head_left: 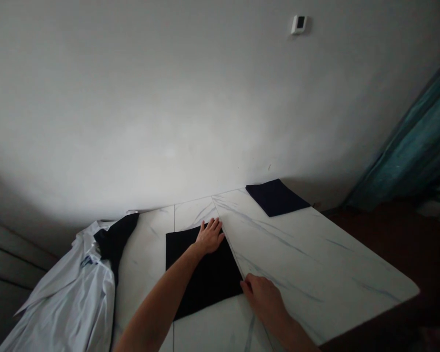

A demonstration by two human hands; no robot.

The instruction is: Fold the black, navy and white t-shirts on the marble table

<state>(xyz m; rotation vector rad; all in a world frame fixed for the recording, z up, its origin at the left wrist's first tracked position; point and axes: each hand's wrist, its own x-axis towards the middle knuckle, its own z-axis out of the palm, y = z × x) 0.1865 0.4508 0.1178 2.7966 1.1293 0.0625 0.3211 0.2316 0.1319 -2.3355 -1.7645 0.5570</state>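
A folded black cloth [205, 274] lies flat on the white marble-patterned table [286, 264]; its exact kind of garment does not show. My left hand [209, 236] rests on its far right part, palm down with the fingers stretched out. At the near right corner my right hand [262, 296] is closed, thumb and fingers pinching the cloth's edge. The tips of those fingers are partly hidden.
A dark navy folded cloth [276, 197] lies at the table's far right, near the wall [168, 98]. White and black garments [73, 288] are heaped over the left end. A teal curtain [407, 142] hangs at right. A small white device [298, 24] is on the wall.
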